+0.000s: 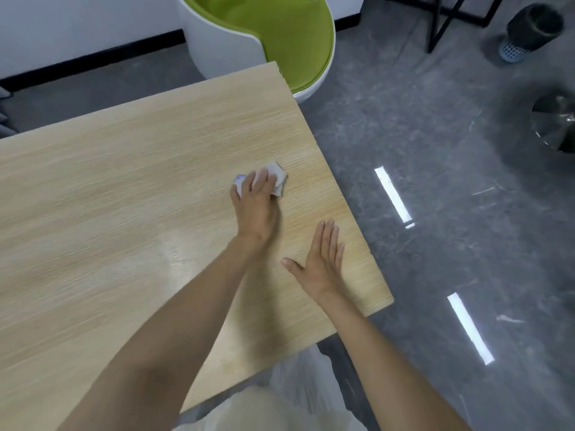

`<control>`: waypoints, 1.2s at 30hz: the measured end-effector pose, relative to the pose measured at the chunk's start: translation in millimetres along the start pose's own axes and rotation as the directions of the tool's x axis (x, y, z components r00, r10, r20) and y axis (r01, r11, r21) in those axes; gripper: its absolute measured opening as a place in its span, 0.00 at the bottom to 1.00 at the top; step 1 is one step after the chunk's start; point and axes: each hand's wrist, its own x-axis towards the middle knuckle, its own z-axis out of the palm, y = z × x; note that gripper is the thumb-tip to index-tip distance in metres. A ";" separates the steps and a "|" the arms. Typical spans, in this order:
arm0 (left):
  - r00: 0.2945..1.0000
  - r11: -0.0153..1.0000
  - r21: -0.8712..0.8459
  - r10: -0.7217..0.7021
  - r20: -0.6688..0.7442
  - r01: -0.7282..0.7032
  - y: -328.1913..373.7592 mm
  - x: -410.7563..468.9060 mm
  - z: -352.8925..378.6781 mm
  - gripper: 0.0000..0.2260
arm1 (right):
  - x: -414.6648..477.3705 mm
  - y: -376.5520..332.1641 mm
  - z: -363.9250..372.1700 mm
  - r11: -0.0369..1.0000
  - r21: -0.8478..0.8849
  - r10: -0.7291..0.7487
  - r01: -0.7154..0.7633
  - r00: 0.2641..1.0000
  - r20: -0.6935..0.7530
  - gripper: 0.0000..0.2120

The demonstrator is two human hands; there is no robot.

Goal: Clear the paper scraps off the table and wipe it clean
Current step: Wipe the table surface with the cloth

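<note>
One cloth [278,176] in left grip [256,204], one table [124,188] (right grip [323,259] flat)

One table [124,213]. One cloth [279,175], crumpled, white-grey. Two hands, both bare: left hand [256,209], right hand [322,259]. Two forearms [186,306], one per hand. One chair [280,32], white shell, green seat. Two bins on the floor [404,104]: one mesh bin [529,32], one dark bin [557,126] cut off at the right edge. One black frame [441,20], only legs showing. Two long light streaks [393,194], plus one small spot [410,225] by the upper one. One pale bundle [311,377] below the table edge, too blurred to tell what.
</note>
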 end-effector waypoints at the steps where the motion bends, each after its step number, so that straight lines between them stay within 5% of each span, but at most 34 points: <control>1: 0.990 0.992 0.004 0.124 0.065 -0.125 16.1 -18.0 10.5 0.18 | -7.5 6.2 0.9 1.000 -0.012 -0.008 0.007 0.999 -0.032 0.53; 4: 0.748 0.761 0.070 0.611 0.258 -0.645 22.7 -58.3 21.9 0.21 | -35.3 38.8 6.7 0.998 -0.067 0.007 -0.013 0.995 -0.095 0.53; 6: 0.679 0.661 0.160 0.704 0.208 -0.733 -3.3 -35.3 14.4 0.20 | -49.8 62.3 9.6 0.997 -0.065 0.036 -0.043 0.993 -0.116 0.55; 7: 0.743 0.714 0.204 0.651 0.157 -0.669 -16.6 -20.0 11.0 0.20 | -55.3 71.2 10.1 0.997 -0.061 0.044 -0.051 0.992 -0.117 0.56; 9: 0.943 0.924 0.188 0.328 0.060 -0.334 -30.4 -1.2 1.8 0.19 | -63.3 82.5 9.1 0.997 -0.050 0.056 -0.063 0.991 -0.125 0.55; 11: 0.999 0.997 0.083 0.007 -0.032 -0.004 -6.7 -9.7 -1.1 0.19 | -68.8 88.3 8.6 0.995 -0.044 0.085 -0.093 0.984 -0.157 0.51; 12: 0.998 0.996 0.072 -0.051 -0.038 0.053 15.3 -24.5 2.4 0.19 | -71.3 89.9 8.9 0.994 -0.032 0.098 -0.104 0.982 -0.164 0.47; 14: 0.987 0.982 0.113 0.145 0.064 -0.151 54.2 -67.1 19.8 0.19 | -74.1 95.0 10.4 0.993 0.023 0.116 -0.114 0.978 -0.173 0.37; 17: 0.673 0.669 0.125 0.685 0.280 -0.733 57.6 -123.3 38.9 0.22 | -75.6 102.6 8.0 0.995 0.073 0.087 -0.074 0.979 -0.182 0.29; 18: 0.592 0.578 0.139 0.757 0.276 -0.804 41.9 -118.4 35.4 0.23 | -75.6 105.3 7.4 0.996 0.065 0.072 -0.062 0.981 -0.182 0.28; 19: 0.582 0.558 0.166 0.778 0.236 -0.813 25.4 -106.6 31.8 0.22 | -76.0 107.4 6.7 0.997 0.052 0.062 -0.053 0.982 -0.179 0.27; 22: 0.863 0.851 0.153 0.504 0.033 -0.503 -8.1 -68.5 14.4 0.20 | -76.9 110.3 6.4 0.998 0.024 0.058 -0.055 0.982 -0.181 0.26; 24: 0.970 0.976 0.031 0.217 -0.110 -0.215 4.7 -66.0 17.9 0.21 | -75.0 110.7 7.6 0.998 0.018 0.064 -0.061 0.974 -0.218 0.27; 25: 0.981 0.989 -0.035 0.137 -0.134 -0.143 21.2 -75.9 27.0 0.20 | -74.8 109.9 8.4 0.997 0.022 0.071 -0.067 0.968 -0.240 0.29; 27: 0.974 0.973 -0.052 0.222 -0.041 -0.224 56.8 -111.0 48.6 0.19 | -75.5 108.5 9.6 0.995 0.061 0.093 -0.079 0.955 -0.281 0.34; 30: 0.728 0.739 0.064 0.638 0.252 -0.670 69.0 -158.2 56.0 0.23 | -76.4 110.6 8.6 0.991 0.115 0.102 -0.069 0.947 -0.304 0.34; 32: 0.612 0.598 0.136 0.754 0.239 -0.790 45.7 -139.4 41.8 0.23 | -76.4 114.3 8.2 0.996 0.069 0.077 -0.058 0.948 -0.309 0.33; 34: 0.745 0.726 0.171 0.659 0.108 -0.666 22.4 -117.7 31.6 0.22 | -76.8 116.1 8.5 0.999 0.032 0.038 -0.030 0.951 -0.307 0.32; 36: 0.938 0.938 0.081 0.343 -0.055 -0.338 13.9 -113.6 27.7 0.24 | -79.4 117.4 7.5 0.996 0.086 0.016 0.008 0.961 -0.276 0.31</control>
